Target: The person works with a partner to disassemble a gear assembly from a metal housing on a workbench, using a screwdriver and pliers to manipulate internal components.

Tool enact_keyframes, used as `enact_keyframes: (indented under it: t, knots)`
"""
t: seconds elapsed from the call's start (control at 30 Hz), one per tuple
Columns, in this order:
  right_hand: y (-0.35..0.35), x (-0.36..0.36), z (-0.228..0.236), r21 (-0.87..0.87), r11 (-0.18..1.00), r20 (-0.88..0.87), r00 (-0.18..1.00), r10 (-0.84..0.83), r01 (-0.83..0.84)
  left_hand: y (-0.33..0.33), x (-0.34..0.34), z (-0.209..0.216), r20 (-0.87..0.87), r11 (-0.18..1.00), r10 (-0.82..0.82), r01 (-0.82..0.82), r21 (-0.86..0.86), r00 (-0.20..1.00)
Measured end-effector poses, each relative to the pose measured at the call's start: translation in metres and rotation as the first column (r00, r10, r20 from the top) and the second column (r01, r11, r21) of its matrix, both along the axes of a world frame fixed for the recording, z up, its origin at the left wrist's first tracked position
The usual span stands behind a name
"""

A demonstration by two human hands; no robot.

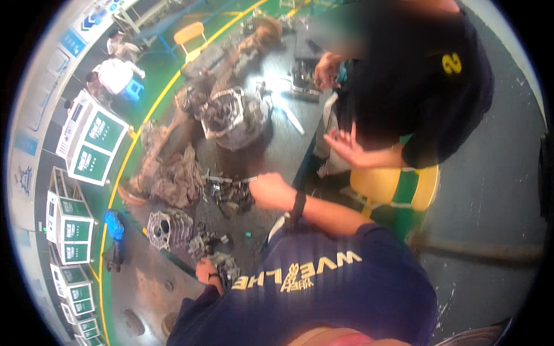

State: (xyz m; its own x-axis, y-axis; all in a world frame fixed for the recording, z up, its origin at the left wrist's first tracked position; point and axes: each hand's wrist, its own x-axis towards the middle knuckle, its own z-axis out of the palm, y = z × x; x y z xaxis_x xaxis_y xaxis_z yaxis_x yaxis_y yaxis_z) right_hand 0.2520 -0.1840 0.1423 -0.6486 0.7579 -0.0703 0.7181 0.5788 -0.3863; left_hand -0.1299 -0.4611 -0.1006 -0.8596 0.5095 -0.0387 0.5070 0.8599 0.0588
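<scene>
My right hand (272, 191), with a black band at the wrist, is closed in a fist at the table's near right side. A thin bright metal rod (252, 179) sticks out from its knuckles; the rest is hidden. Beside that fist lies a pile of metal tools (226, 190). My left hand (206, 270) rests low at the table's near edge, next to small dark metal parts (202, 242) and a crumpled grey piece (226, 264). Its fingers are small and blurred, so their grip is unclear. A ribbed metal housing (172, 227) stands beyond it.
A large open gearbox casing (224, 118), an axle-like part (173, 130) and brown rags (180, 180) crowd the metal table (291, 118). Across its right side a co-worker in black (404, 86) stands near a yellow chair (415, 184). White-and-green cabinets (98, 138) line the left.
</scene>
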Motion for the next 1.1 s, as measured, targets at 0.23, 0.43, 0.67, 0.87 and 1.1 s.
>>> enact_keyframes:
  t: [0.23, 0.43, 0.67, 0.87, 1.1]
  knots:
    - [-0.012, 0.018, -0.007, -0.071, 0.998, 0.008, 1.0, -0.003, 0.004, 0.009, 0.027, 0.028, 0.017, 0.994, 0.103, -0.102, -0.032, 0.995]
    - [-0.04, 0.107, 0.0, -0.093, 0.943, -0.058, 0.944, -0.324, 0.318, -0.012, 0.003, 0.012, -0.027, 0.992, 0.113, -0.114, -0.049, 0.993]
    - [-0.044, 0.2, 0.009, 0.065, 0.618, -0.235, 0.614, -0.754, 0.784, 0.01, 0.013, 0.01, 0.021, 0.993, 0.088, -0.086, -0.079, 0.996]
    - [0.004, 0.17, -0.001, -0.033, 0.483, -0.222, 0.464, -0.857, 0.875, 0.003, 0.002, 0.007, 0.01, 0.991, 0.107, -0.106, -0.077, 0.994]
    - [-0.007, 0.145, -0.029, 0.06, 0.678, -0.064, 0.681, -0.73, 0.733, -0.002, 0.0, -0.003, 0.001, 0.993, 0.078, -0.078, -0.084, 0.997]
